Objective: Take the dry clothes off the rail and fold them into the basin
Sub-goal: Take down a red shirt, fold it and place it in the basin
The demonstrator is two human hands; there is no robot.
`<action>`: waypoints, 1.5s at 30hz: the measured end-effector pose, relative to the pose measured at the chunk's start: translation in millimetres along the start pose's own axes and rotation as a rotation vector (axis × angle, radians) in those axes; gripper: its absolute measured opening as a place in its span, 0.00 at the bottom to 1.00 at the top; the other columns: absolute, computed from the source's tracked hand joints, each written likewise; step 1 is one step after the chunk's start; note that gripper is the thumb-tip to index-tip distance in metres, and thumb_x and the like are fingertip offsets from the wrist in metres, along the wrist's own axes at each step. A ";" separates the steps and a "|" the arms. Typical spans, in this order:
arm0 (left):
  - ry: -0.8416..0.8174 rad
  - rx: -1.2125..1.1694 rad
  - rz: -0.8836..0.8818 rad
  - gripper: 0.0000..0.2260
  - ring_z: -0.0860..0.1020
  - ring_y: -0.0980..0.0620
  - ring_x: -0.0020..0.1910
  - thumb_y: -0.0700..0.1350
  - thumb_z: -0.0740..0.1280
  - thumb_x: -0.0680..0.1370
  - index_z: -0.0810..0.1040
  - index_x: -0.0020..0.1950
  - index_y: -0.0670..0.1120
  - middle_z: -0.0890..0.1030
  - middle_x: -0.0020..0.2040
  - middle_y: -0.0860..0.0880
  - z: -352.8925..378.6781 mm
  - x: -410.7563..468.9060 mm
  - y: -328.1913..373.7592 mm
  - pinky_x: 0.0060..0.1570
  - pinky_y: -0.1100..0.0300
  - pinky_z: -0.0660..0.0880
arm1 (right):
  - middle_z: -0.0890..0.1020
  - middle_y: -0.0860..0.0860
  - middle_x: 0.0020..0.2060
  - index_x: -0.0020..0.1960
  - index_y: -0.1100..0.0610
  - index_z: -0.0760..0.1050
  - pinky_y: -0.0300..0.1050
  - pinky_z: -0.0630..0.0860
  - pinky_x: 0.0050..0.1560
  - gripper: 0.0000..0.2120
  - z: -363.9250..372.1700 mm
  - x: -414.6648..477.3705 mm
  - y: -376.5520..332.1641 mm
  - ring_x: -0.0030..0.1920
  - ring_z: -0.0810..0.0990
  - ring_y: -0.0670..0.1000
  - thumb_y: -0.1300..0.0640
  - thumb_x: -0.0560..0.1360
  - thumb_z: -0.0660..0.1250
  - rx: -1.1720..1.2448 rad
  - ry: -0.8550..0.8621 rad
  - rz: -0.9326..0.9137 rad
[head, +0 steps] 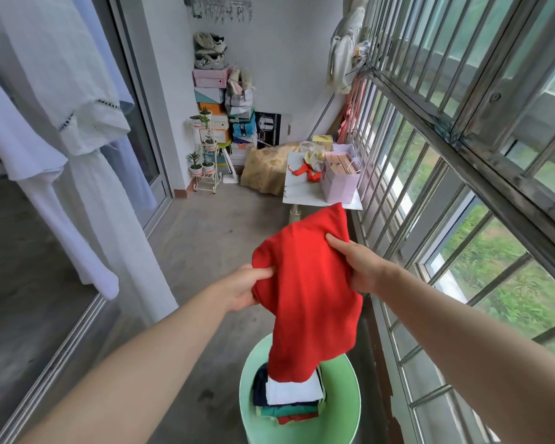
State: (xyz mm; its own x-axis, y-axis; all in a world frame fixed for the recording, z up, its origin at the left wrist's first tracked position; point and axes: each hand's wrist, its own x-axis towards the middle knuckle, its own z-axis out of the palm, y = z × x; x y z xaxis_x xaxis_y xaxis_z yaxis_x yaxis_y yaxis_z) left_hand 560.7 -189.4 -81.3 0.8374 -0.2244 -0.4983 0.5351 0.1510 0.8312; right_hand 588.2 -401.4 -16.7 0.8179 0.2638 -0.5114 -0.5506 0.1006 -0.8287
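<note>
Red fabric garment (308, 283) hanging above a pale green round plastic basin (343, 398) at 6 o'clock.
Left hand (247, 288) pinches its 9 o'clock edge; right hand (356, 267) grips its 3 o'clock edge.

Basin (342, 408) cut off below; garment (308, 290) seemingly hides folded clothes (293, 392).

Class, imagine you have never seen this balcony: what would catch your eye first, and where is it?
First the bright red garment, held up in mid-frame by the left hand and right hand, its lower end hanging over the green basin at the bottom. That basin already holds a stack of folded clothes. Next, the white clothes hanging on the left.
</note>
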 end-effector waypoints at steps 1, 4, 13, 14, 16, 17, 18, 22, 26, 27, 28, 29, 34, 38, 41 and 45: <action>0.029 -0.017 0.006 0.06 0.83 0.53 0.37 0.44 0.62 0.79 0.78 0.51 0.45 0.85 0.38 0.49 -2.9 1.3 1.4 0.39 0.58 0.78 | 0.82 0.53 0.47 0.58 0.56 0.74 0.48 0.76 0.44 0.13 -2.1 -0.7 0.8 0.47 0.80 0.51 0.50 0.78 0.63 0.015 0.039 0.003; 0.112 -0.060 0.149 0.09 0.81 0.53 0.38 0.46 0.59 0.81 0.77 0.53 0.45 0.85 0.39 0.50 -9.5 3.2 20.4 0.45 0.56 0.75 | 0.81 0.52 0.45 0.61 0.55 0.73 0.48 0.75 0.44 0.15 -10.8 -3.7 3.2 0.45 0.79 0.51 0.49 0.78 0.62 0.066 0.143 -0.003; 0.228 0.089 0.476 0.13 0.79 0.53 0.44 0.45 0.54 0.83 0.75 0.58 0.42 0.81 0.47 0.46 1.6 -3.7 62.9 0.53 0.55 0.76 | 0.81 0.53 0.53 0.68 0.56 0.69 0.54 0.72 0.60 0.24 -15.6 -1.2 1.7 0.55 0.78 0.54 0.42 0.79 0.56 0.235 0.076 -0.041; 0.190 -0.028 0.400 0.13 0.80 0.53 0.43 0.46 0.53 0.84 0.74 0.59 0.42 0.81 0.47 0.47 3.5 -5.0 62.1 0.51 0.57 0.76 | 0.82 0.53 0.52 0.68 0.55 0.71 0.53 0.74 0.57 0.25 -15.6 -3.3 -0.6 0.54 0.79 0.53 0.40 0.79 0.56 0.237 0.045 -0.038; 0.202 -0.139 0.243 0.15 0.79 0.51 0.44 0.48 0.53 0.83 0.73 0.62 0.43 0.80 0.50 0.45 3.0 -3.9 57.6 0.49 0.56 0.76 | 0.84 0.52 0.52 0.63 0.54 0.75 0.50 0.75 0.52 0.25 -12.9 -10.3 -2.3 0.54 0.81 0.52 0.38 0.77 0.57 0.168 -0.078 -0.007; 0.226 -0.137 0.190 0.15 0.78 0.50 0.45 0.49 0.53 0.83 0.72 0.63 0.43 0.79 0.52 0.44 1.9 -4.1 54.8 0.47 0.56 0.76 | 0.83 0.53 0.53 0.61 0.54 0.77 0.50 0.76 0.51 0.24 -10.2 -12.6 -0.3 0.54 0.81 0.52 0.39 0.74 0.61 0.108 -0.135 0.003; 0.244 -0.119 0.170 0.15 0.78 0.50 0.44 0.50 0.53 0.83 0.72 0.63 0.44 0.79 0.52 0.45 1.7 -5.2 53.9 0.44 0.57 0.75 | 0.83 0.54 0.54 0.62 0.56 0.76 0.48 0.78 0.49 0.24 -7.1 -13.3 3.4 0.53 0.82 0.52 0.43 0.71 0.67 0.037 -0.172 0.001; 0.195 0.066 0.213 0.15 0.77 0.54 0.41 0.53 0.52 0.83 0.75 0.53 0.47 0.80 0.46 0.51 -1.4 -15.5 61.0 0.43 0.61 0.72 | 0.83 0.54 0.48 0.65 0.61 0.73 0.43 0.81 0.40 0.20 -3.0 -7.2 14.7 0.45 0.82 0.52 0.68 0.73 0.66 -0.050 -0.009 -0.087; 0.104 -0.176 0.294 0.18 0.82 0.54 0.44 0.55 0.55 0.81 0.78 0.57 0.44 0.82 0.55 0.47 -21.0 -14.6 67.9 0.45 0.57 0.77 | 0.82 0.54 0.46 0.56 0.57 0.76 0.46 0.77 0.43 0.09 -0.3 -8.2 0.4 0.46 0.81 0.52 0.65 0.77 0.63 0.068 0.058 -0.144; 0.111 -0.291 0.265 0.19 0.83 0.53 0.46 0.56 0.56 0.81 0.77 0.60 0.44 0.80 0.60 0.46 -22.9 -13.5 66.6 0.45 0.57 0.79 | 0.82 0.54 0.47 0.55 0.56 0.76 0.46 0.77 0.44 0.08 1.6 -8.3 -3.2 0.46 0.81 0.52 0.63 0.77 0.63 0.065 0.051 -0.150; 0.104 -0.389 0.227 0.21 0.82 0.53 0.48 0.57 0.57 0.80 0.76 0.62 0.44 0.79 0.63 0.45 -23.0 -12.0 64.4 0.45 0.57 0.79 | 0.82 0.53 0.47 0.55 0.56 0.76 0.46 0.77 0.45 0.08 5.0 -8.2 -7.5 0.46 0.81 0.52 0.62 0.78 0.63 0.066 0.044 -0.157; 0.066 -0.459 0.180 0.22 0.81 0.52 0.50 0.60 0.56 0.79 0.76 0.62 0.45 0.78 0.63 0.45 -20.2 -11.4 60.9 0.46 0.55 0.78 | 0.82 0.53 0.46 0.54 0.56 0.76 0.45 0.77 0.45 0.06 9.5 -8.8 -10.9 0.46 0.81 0.51 0.62 0.78 0.63 0.070 0.045 -0.163; -0.131 -0.284 0.118 0.14 0.82 0.50 0.50 0.48 0.60 0.80 0.76 0.64 0.48 0.83 0.54 0.47 0.9 -17.4 35.0 0.50 0.52 0.79 | 0.80 0.51 0.44 0.50 0.55 0.74 0.43 0.75 0.44 0.04 18.3 -5.4 -12.3 0.44 0.79 0.49 0.61 0.79 0.61 0.111 0.101 -0.199; 0.034 -0.292 0.225 0.22 0.81 0.48 0.44 0.25 0.56 0.73 0.74 0.57 0.47 0.81 0.50 0.44 -3.8 -11.4 34.0 0.46 0.55 0.79 | 0.81 0.51 0.44 0.49 0.53 0.75 0.44 0.75 0.43 0.06 11.4 -3.9 -9.0 0.44 0.79 0.49 0.61 0.79 0.61 0.124 0.105 -0.193; 0.037 -0.188 0.214 0.25 0.78 0.51 0.34 0.23 0.48 0.71 0.73 0.53 0.46 0.77 0.43 0.45 -9.5 -10.2 36.1 0.33 0.62 0.74 | 0.81 0.51 0.46 0.51 0.53 0.75 0.43 0.75 0.45 0.06 5.8 -4.6 -10.8 0.46 0.79 0.49 0.61 0.79 0.61 0.146 0.093 -0.204; 0.091 -0.020 0.261 0.28 0.79 0.53 0.35 0.20 0.47 0.70 0.72 0.58 0.44 0.80 0.41 0.46 -14.6 -6.1 35.4 0.31 0.65 0.74 | 0.81 0.51 0.48 0.56 0.53 0.74 0.46 0.75 0.45 0.08 -3.4 -5.1 -13.6 0.48 0.79 0.51 0.60 0.79 0.61 0.137 0.094 -0.191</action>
State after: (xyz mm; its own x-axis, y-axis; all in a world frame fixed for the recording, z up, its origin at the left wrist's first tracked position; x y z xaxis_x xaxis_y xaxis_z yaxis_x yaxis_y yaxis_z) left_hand 576.1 -168.6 -52.5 0.9533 -0.0883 -0.2889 0.3013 0.2119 0.9297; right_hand 592.1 -407.4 -3.6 0.9178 0.1375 -0.3724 -0.3965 0.2713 -0.8770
